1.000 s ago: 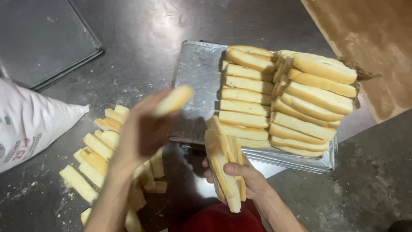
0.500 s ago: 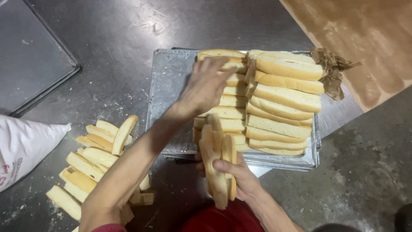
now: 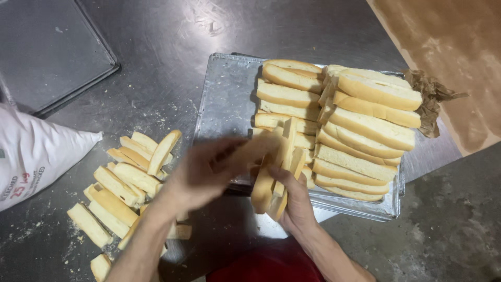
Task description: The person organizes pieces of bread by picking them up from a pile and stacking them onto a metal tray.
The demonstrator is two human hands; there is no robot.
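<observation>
Bread slices (image 3: 279, 177) are standing on edge at the near rim of the tray (image 3: 224, 99), the right hand (image 3: 297, 201) clasping them from below. The left hand (image 3: 201, 175), blurred, is pinching one slice (image 3: 250, 151) just beside that bundle. Cut sticks (image 3: 128, 180) are lying heaped on the table (image 3: 156, 47) to the left.

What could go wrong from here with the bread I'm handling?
The right hand clamps several upright slices; one may slip onto the table. The blurred left hand carries a slice near the stacked bread on the tray, which it might knock. The loose pile could scatter.
</observation>
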